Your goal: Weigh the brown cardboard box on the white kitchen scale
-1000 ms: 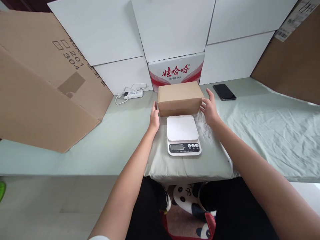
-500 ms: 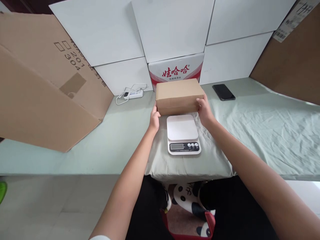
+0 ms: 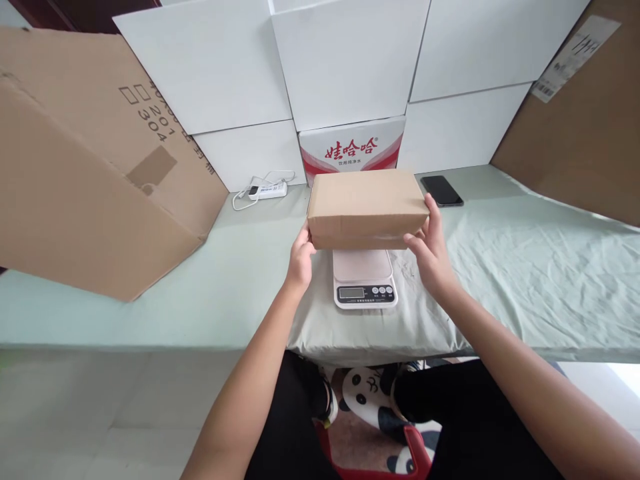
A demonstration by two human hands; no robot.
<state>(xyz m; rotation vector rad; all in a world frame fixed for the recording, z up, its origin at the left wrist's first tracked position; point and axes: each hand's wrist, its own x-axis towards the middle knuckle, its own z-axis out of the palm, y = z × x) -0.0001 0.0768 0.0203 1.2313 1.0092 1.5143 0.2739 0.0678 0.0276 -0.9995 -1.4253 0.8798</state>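
Left-hand grip (image 3: 301,260) clamped on the left end of the brown cardboard box (image 3: 367,208), thumb by the lower front corner. Right-hand grip (image 3: 433,257) clamped on the right end, thumb on the front face, one finger up by the top edge. Box is closed, roughly level, in front of the rear part of the white kitchen scale (image 3: 363,272); can't tell if its underside touches the plate. Scale sits on the cloth-covered table (image 3: 240,273), display and three buttons facing the person, no readable digits. Black phone (image 3: 443,191) lies behind the right hand, white power strip (image 3: 269,191) with cable back left. Red-and-white carton (image 3: 353,143) stands behind the box.
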